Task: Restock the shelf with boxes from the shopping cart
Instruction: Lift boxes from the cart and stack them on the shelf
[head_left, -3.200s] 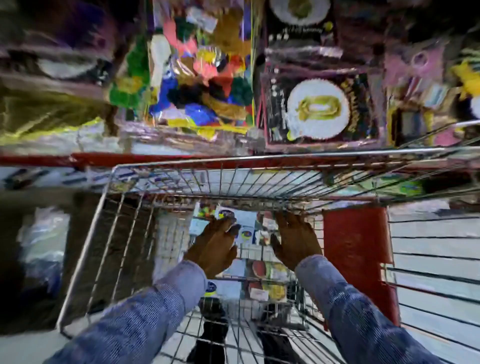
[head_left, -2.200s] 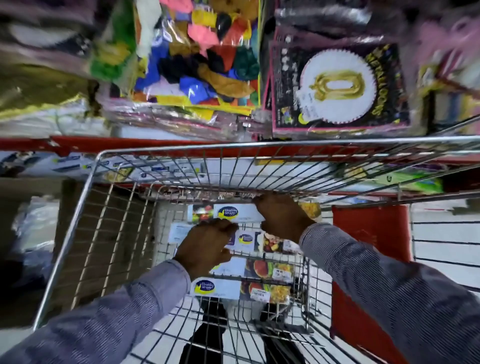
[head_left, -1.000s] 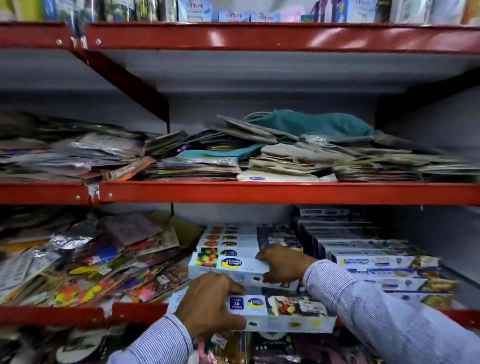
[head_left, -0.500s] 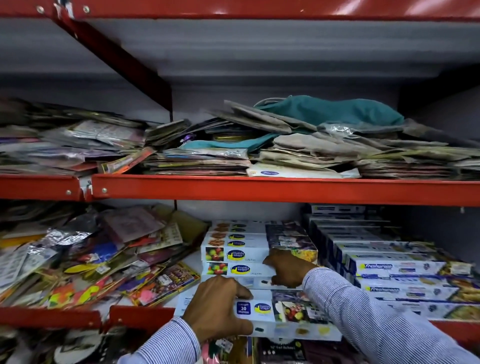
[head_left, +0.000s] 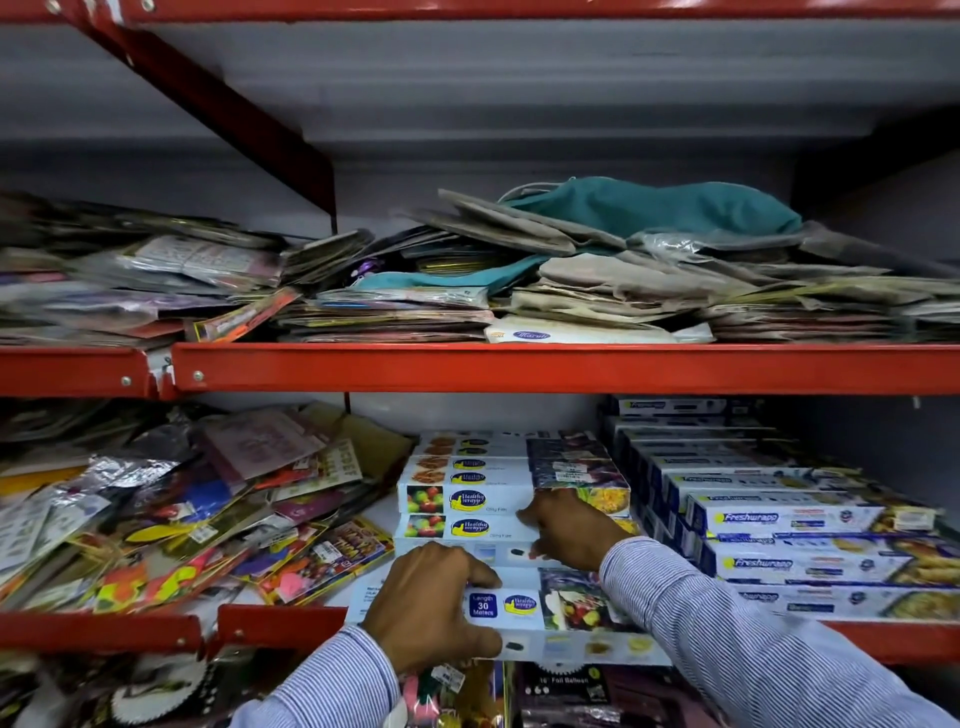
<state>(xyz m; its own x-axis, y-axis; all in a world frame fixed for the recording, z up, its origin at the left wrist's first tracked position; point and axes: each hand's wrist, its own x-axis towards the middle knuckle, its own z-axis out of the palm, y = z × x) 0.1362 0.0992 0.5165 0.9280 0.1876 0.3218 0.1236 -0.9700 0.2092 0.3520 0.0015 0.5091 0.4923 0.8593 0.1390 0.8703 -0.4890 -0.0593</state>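
The shelf (head_left: 519, 366) is red painted metal, smooth and a bit shiny. The boxes (head_left: 467, 501) are smooth printed cardboard. The packets (head_left: 171, 519) are shiny, crinkly plastic. The teal bag (head_left: 649, 205) is soft, matt cloth. The sleeve (head_left: 753, 639) is striped cloth.

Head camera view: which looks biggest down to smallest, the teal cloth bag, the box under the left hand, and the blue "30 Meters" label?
1. Teal bag and box: similar spread; the box is nearer the camera, so unsure.
2. Label, on that box: plainly smallest.
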